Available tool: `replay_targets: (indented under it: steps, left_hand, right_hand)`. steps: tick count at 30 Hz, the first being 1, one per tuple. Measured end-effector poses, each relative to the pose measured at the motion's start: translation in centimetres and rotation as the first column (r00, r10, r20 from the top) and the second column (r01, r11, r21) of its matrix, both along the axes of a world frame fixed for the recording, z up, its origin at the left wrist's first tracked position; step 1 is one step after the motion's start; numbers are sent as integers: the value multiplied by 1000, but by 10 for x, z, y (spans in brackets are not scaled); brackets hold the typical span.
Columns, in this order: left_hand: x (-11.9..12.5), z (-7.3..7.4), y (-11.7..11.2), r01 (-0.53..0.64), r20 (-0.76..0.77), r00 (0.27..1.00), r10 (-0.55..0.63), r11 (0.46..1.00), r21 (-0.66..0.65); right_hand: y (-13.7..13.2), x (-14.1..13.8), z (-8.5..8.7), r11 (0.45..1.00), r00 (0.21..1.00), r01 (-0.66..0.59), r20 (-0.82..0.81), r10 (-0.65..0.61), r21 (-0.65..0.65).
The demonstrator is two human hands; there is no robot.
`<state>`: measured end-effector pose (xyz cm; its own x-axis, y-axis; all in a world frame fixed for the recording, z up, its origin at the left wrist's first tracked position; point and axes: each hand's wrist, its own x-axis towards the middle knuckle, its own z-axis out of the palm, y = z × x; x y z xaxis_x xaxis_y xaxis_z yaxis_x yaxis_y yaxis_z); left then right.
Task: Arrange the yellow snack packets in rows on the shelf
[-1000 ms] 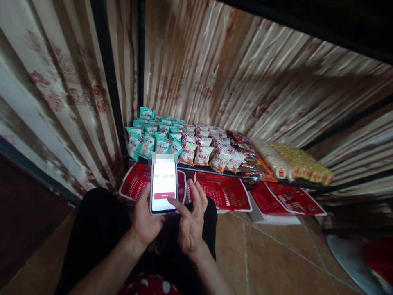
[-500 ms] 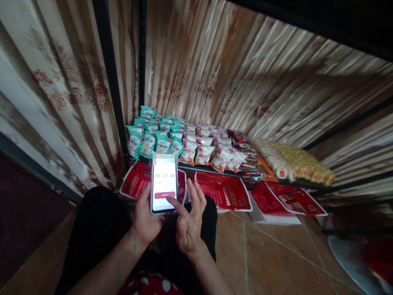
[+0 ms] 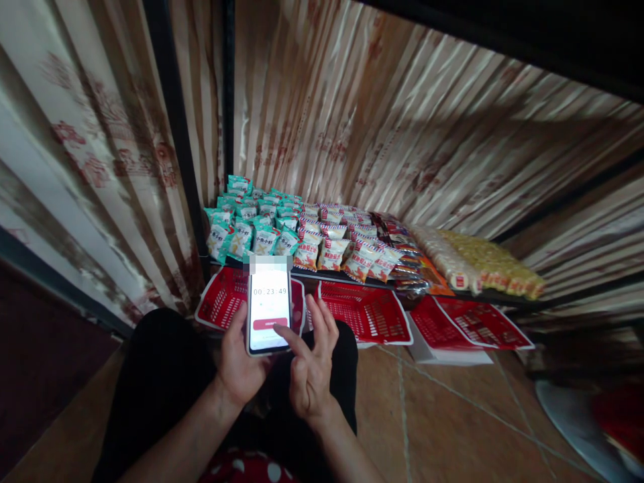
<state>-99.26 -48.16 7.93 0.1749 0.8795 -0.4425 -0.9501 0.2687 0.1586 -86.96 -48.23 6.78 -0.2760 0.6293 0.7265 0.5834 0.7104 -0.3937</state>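
A smartphone point(image 3: 269, 305) with a lit white screen rests in my left hand point(image 3: 241, 362), its fingers wrapped round the phone's lower left side. The screen shows a timer at 00:23:49 above a red button; its top edge is blurred out. My right hand point(image 3: 312, 369) is beside the phone, the index finger stretched over the screen at the red button. Its other fingers are partly raised and apart, holding nothing. Whether the fingertip touches the glass I cannot tell.
Behind the phone, a low shelf holds rows of green snack bags point(image 3: 264, 238), white-and-red snack bags point(image 3: 332, 253), brown packets point(image 3: 410, 268) and yellow packs point(image 3: 496, 265). Red baskets point(image 3: 365, 312) stand below it on the tiled floor point(image 3: 453, 416). Patterned curtains point(image 3: 322, 100) hang behind.
The timer on the phone has gone from 00:23:48 to 00:23:49. Both hands keep nearly the same pose; the view has shifted very slightly.
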Motion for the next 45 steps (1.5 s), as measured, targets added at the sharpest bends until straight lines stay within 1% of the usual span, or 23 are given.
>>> replay_targets:
  steps: [2, 6, 10, 15, 19, 22, 26, 30, 35, 39, 42, 45]
  left_hand:
    - [0, 0, 0, 6, 1, 1000, -6, 1000, 10]
    - [3, -1, -1, 9, 17, 1000, -10, 998, 70]
    - [3, -2, 0, -18, -3, 1000, 18, 999, 50]
    - [0, -5, 4, -3, -8, 1000, 4, 999, 52]
    - [-1, -6, 8, -23, -16, 1000, 24, 998, 50]
    - [-2, -6, 10, -28, -8, 1000, 28, 999, 35]
    - [-3, -4, 11, -17, 22, 1000, 16, 999, 48]
    - [-3, -3, 11, -37, 12, 999, 37, 999, 6]
    - [1, -5, 11, -37, 19, 999, 37, 999, 1]
    - [6, -10, 9, -61, -10, 998, 61, 998, 28]
    - [10, -13, 5, -54, -23, 998, 55, 998, 23]
    - [13, -14, 2, -68, -67, 995, 69, 998, 7]
  right_hand:
    - [-1, 0, 1, 1000, 1000, 5, 1, -5, 0]
    - [0, 2, 2, 1000, 1000, 15, 1, -15, 11]
    - [3, 2, 2, 1000, 1000, 15, 2, -15, 8]
    - [7, -2, 2, 1000, 1000, 6, 0, -6, 11]
    - [10, -5, 1, 1000, 1000, 16, -2, -16, 9]
    - [12, -6, 1, 1000, 1000, 21, -8, -21, 6]
    - [14, -6, 0, 1000, 1000, 17, -9, -17, 11]
    - [15, -5, -2, 1000, 1000, 5, -5, -5, 1]
    - [14, -1, -3, 1000, 1000, 8, -1, -8, -17]
    - [11, 3, -4, 1000, 1000, 16, 5, -16, -25]
    - [8, 6, -4, 999, 1000, 22, 14, -21, -35]
    - [4, 10, -5, 999, 999, 30, 20, -29, -31]
